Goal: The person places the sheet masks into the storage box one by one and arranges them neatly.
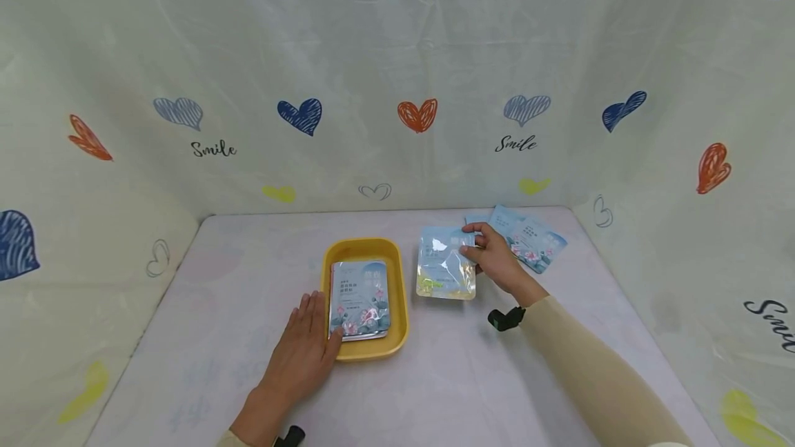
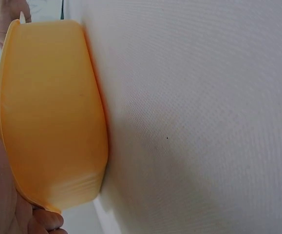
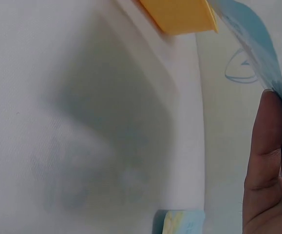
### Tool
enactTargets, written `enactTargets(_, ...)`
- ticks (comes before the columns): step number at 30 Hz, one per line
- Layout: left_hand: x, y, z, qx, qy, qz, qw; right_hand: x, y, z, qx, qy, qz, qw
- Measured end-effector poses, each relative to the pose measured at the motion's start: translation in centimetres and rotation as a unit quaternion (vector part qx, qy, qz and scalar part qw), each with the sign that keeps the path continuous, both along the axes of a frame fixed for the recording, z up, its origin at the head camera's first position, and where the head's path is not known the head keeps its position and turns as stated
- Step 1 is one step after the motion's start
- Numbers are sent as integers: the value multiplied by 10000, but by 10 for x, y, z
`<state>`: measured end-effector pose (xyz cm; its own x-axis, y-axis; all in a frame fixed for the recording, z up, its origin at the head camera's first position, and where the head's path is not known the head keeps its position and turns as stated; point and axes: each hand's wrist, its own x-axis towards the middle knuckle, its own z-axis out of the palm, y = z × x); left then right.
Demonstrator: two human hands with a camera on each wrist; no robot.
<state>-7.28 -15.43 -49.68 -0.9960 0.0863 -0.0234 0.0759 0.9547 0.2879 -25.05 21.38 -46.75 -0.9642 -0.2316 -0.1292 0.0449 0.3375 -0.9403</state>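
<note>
My right hand (image 1: pixel 497 261) pinches a light blue sachet (image 1: pixel 444 267) by its right edge, thumb in front and fingers behind. In the right wrist view the sachet (image 3: pixel 253 39) is raised off the table, with a shadow below. Flat, straight fingers of my left hand (image 1: pixel 301 343) rest along the left rim of a yellow tray (image 1: pixel 402 316), the thumb lying over its near left corner. Inside the tray lies a stack of blue sachets (image 1: pixel 360 299) with pink flowers printed on them. In the left wrist view the hand (image 2: pixel 4 190) touches the tray's rim.
More blue sachets (image 1: pixel 534 240) lie overlapping at the table's far right, behind my right hand. The white table (image 1: pixel 248 267) meets a pale curtain (image 1: pixel 373 54) with printed hearts at the back and sides.
</note>
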Motion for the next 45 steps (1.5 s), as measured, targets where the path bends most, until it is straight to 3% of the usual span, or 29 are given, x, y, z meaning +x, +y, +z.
enactTargets(17, 1, 0, 4, 30, -121, -13, 9999, 1, -20, 17, -307, -73, 153, 9994)
enactTargets(34, 2, -1, 4, -50, -2, -80, 10000, 2, -94, 20, -316, -173, 508, 9981)
enactTargets(45, 2, -3, 3, 42, 62, -100, 9999, 10, -141, 10, -431, -249, 853, 9951)
